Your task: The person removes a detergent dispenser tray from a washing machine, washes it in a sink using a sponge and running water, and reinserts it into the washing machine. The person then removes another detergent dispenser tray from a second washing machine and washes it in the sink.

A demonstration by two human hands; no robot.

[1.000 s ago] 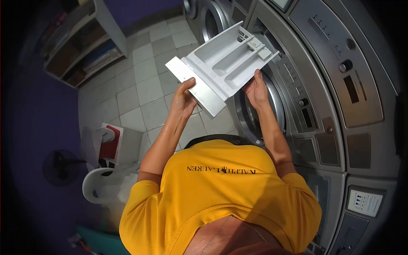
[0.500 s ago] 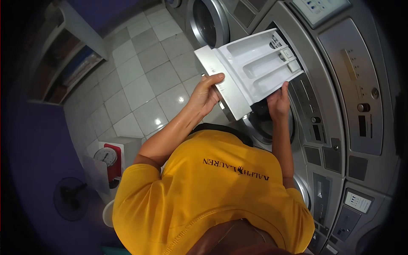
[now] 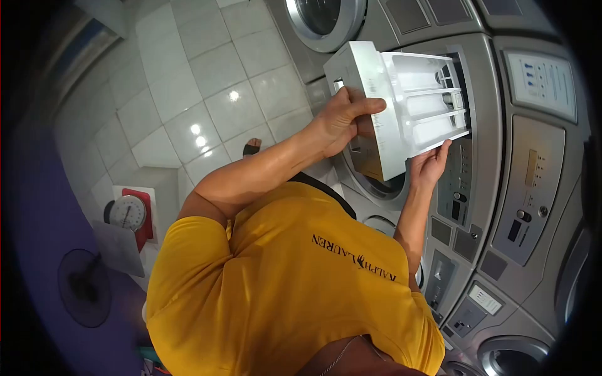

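Note:
A washing machine's detergent drawer (image 3: 429, 106), white inside with long compartments and a silver front panel, is at upper centre right. Its inner end sits at the drawer opening (image 3: 462, 69) in the machine; I cannot tell how far it reaches in. My left hand (image 3: 345, 119) grips the front panel, thumb over its top edge and fingers round the outer face. Below the near side of the drawer, my right hand (image 3: 429, 164) holds it from underneath, with the thumb showing and the other fingers partly hidden.
Grey washing machines (image 3: 527, 182) with control panels line the right. A round-door machine (image 3: 323, 15) stands at the top. Left are a red dial scale (image 3: 141, 216) and a fan (image 3: 84, 285). A foot in a dark sandal (image 3: 253, 147) shows on the tiled floor (image 3: 188, 69).
The view has shifted and come round. The drawer has tipped so more of its outer front face shows. Both hands keep their hold. A foot has come into sight on the floor.

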